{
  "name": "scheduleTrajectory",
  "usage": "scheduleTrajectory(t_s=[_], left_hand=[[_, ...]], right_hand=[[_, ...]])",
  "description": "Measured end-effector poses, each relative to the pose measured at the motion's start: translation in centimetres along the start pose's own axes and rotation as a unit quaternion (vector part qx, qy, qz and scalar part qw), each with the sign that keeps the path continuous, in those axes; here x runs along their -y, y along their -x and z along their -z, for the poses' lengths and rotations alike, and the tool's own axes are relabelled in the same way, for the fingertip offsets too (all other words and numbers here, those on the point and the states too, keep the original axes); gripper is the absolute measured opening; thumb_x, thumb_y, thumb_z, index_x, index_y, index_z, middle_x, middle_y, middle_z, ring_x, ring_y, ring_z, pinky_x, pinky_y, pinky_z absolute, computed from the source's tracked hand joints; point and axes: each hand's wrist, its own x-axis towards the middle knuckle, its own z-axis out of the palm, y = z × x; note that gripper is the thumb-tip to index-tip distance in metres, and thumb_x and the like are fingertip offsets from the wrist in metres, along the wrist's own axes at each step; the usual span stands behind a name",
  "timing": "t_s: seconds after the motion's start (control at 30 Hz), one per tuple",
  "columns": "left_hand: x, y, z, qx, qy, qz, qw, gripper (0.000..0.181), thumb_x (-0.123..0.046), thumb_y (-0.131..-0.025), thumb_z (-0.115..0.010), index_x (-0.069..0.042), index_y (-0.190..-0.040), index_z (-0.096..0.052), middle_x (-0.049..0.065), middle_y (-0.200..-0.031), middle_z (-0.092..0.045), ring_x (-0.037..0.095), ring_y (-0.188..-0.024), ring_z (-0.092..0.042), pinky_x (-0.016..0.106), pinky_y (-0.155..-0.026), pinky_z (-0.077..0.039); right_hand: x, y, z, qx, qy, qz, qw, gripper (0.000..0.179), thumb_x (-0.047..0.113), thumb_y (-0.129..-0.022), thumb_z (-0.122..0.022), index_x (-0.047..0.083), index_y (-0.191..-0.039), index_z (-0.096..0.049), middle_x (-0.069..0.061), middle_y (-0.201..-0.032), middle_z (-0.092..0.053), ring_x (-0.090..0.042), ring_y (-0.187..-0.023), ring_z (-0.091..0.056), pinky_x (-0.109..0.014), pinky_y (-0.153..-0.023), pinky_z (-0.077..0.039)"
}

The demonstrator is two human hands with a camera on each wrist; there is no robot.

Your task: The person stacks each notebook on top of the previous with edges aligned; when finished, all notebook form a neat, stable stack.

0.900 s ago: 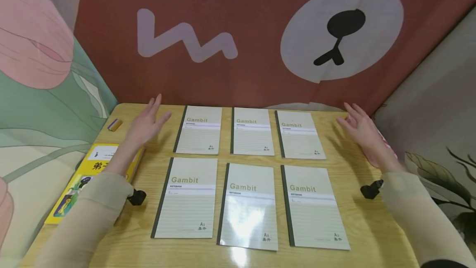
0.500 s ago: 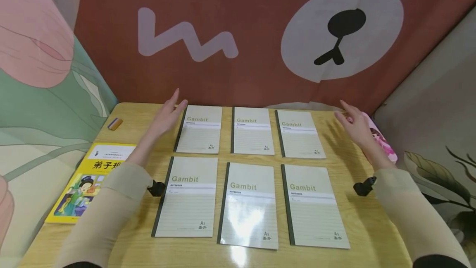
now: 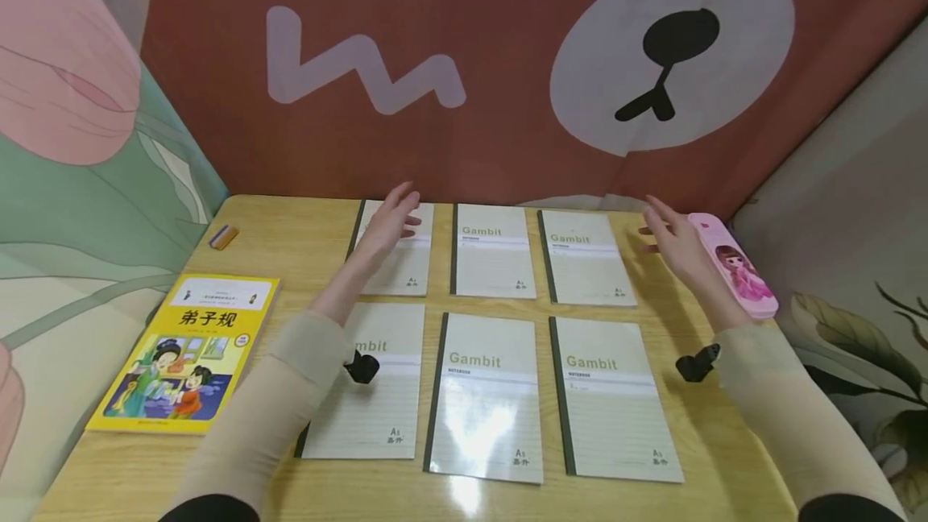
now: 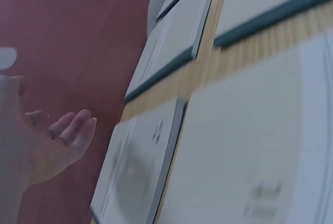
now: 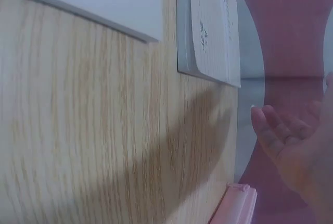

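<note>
My left hand [image 3: 387, 225] hovers over the back-left notebook [image 3: 395, 272], covering much of its cover. In the left wrist view its fingers [image 4: 78, 130] are loosely bent with nothing between them. To the right, my right hand [image 3: 676, 244] hangs above the table between the back-right notebook [image 3: 589, 264] and a pink pencil case [image 3: 735, 268]. It holds nothing, and its shadow falls on the wood in the right wrist view. Several Gambit notebooks lie flat in two rows, among them the back-middle notebook [image 3: 493, 264], front-left notebook [image 3: 370, 409], front-middle notebook [image 3: 484, 409] and front-right notebook [image 3: 616, 417].
A yellow picture-covered book [image 3: 184, 353] lies at the left of the wooden table [image 3: 290, 216]. A small eraser-like block [image 3: 225, 238] sits near the back-left corner. A curtain with a bear print [image 3: 507, 151] hangs behind the table's back edge.
My left hand has moved right, from beside the yellow book to above the back-left notebook, uncovering that book. My right hand has shifted slightly left, leaving the pink pencil case in fuller view.
</note>
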Motion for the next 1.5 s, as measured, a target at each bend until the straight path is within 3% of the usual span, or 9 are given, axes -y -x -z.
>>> scheduleTrajectory(t_s=[0.2, 0.3, 0.43, 0.6, 0.8, 1.03, 1.13, 1.3, 1.5], left_hand=[[-0.4, -0.6, -3.8, 0.039, 0.073, 0.015, 0.9964, 0.066, -0.046, -0.109, -0.04, -0.025, -0.166, -0.015, 0.019, -0.16, -0.041, 0.04, -0.135, -0.056, 0.052, -0.116, -0.047], [-0.7, -0.8, -6.1, 0.066, 0.088, 0.018, 0.9937, 0.066, -0.045, -0.11, -0.039, -0.024, -0.167, -0.012, 0.021, -0.161, -0.04, 0.041, -0.133, -0.057, 0.053, -0.115, -0.047], [-1.3, -0.9, -8.6, 0.095, 0.087, 0.027, 0.9914, 0.067, -0.046, -0.11, -0.038, -0.024, -0.167, -0.012, 0.02, -0.16, -0.043, 0.039, -0.131, -0.06, 0.049, -0.112, -0.05], [-1.8, -0.9, -10.8, 0.119, 0.118, 0.047, 0.9848, 0.066, -0.046, -0.11, -0.039, -0.026, -0.167, -0.013, 0.018, -0.161, -0.042, 0.037, -0.135, -0.058, 0.049, -0.111, -0.052], [-2.0, -0.9, -13.1, 0.143, 0.152, 0.051, 0.9766, 0.066, -0.045, -0.11, -0.036, -0.023, -0.167, -0.011, 0.019, -0.166, -0.033, 0.037, -0.146, -0.047, 0.053, -0.113, -0.05], [-1.8, -0.8, -16.4, 0.143, 0.209, 0.087, 0.9633, 0.064, -0.044, -0.109, -0.037, -0.024, -0.166, -0.017, 0.015, -0.17, -0.026, 0.04, -0.155, -0.031, 0.06, -0.123, -0.036], [-1.7, -0.6, -17.5, 0.154, 0.214, 0.093, 0.96, 0.063, -0.044, -0.11, -0.035, -0.026, -0.167, -0.016, 0.012, -0.173, -0.019, 0.039, -0.159, -0.023, 0.063, -0.125, -0.03], [-1.6, -0.3, -19.0, 0.162, 0.216, 0.095, 0.9582, 0.063, -0.045, -0.11, -0.035, -0.027, -0.167, -0.015, 0.007, -0.175, -0.012, 0.039, -0.161, -0.013, 0.068, -0.124, -0.024], [-1.5, -0.2, -20.2, 0.154, 0.238, 0.11, 0.9528, 0.064, -0.044, -0.109, -0.038, -0.027, -0.167, -0.016, 0.003, -0.176, -0.008, 0.039, -0.161, -0.01, 0.069, -0.122, -0.029]], right_hand=[[0.8, 0.0, -0.6, 0.012, -0.028, -0.009, 0.9995, 0.064, 0.042, -0.112, -0.032, 0.004, -0.163, -0.025, -0.037, -0.153, -0.04, 0.01, -0.092, -0.061, -0.015, -0.074, -0.061], [0.5, 0.0, -0.8, 0.026, -0.022, -0.028, 0.999, 0.068, 0.048, -0.111, -0.028, 0.007, -0.164, -0.022, -0.036, -0.155, -0.04, -0.013, -0.107, -0.067, -0.021, -0.08, -0.062], [0.8, 0.2, -1.0, 0.058, -0.007, -0.059, 0.9966, 0.073, 0.057, -0.109, -0.024, 0.014, -0.166, -0.014, -0.032, -0.16, -0.036, -0.046, -0.134, -0.051, -0.03, -0.091, -0.062], [1.1, 0.2, -1.0, 0.086, 0.001, -0.075, 0.9935, 0.079, 0.063, -0.106, -0.021, 0.013, -0.167, -0.009, -0.03, -0.163, -0.032, -0.048, -0.141, -0.046, -0.044, -0.102, -0.058], [1.0, 0.0, -0.9, 0.133, -0.017, -0.093, 0.9865, 0.08, 0.062, -0.107, -0.018, 0.011, -0.167, -0.004, -0.033, -0.165, -0.025, -0.051, -0.146, -0.04, -0.052, -0.104, -0.056], [1.0, 0.5, -0.3, 0.177, -0.035, -0.123, 0.9759, 0.082, 0.063, -0.107, -0.019, 0.011, -0.167, -0.001, -0.033, -0.168, -0.017, -0.052, -0.148, -0.034, -0.059, -0.109, -0.05], [1.4, 0.5, -0.1, 0.195, -0.066, -0.147, 0.9675, 0.085, 0.066, -0.105, -0.023, 0.012, -0.167, 0.0, -0.032, -0.169, -0.013, -0.052, -0.151, -0.028, -0.063, -0.113, -0.044], [2.5, 0.8, 0.1, 0.227, -0.136, -0.202, 0.9428, 0.091, 0.068, -0.104, -0.03, 0.011, -0.166, 0.003, -0.031, -0.17, -0.005, -0.051, -0.156, -0.016, -0.07, -0.12, -0.028], [3.5, 0.8, 0.1, 0.247, -0.141, -0.246, 0.9266, 0.09, 0.062, -0.106, -0.035, 0.011, -0.166, 0.007, -0.031, -0.17, -0.002, -0.051, -0.156, -0.014, -0.07, -0.121, -0.027]])
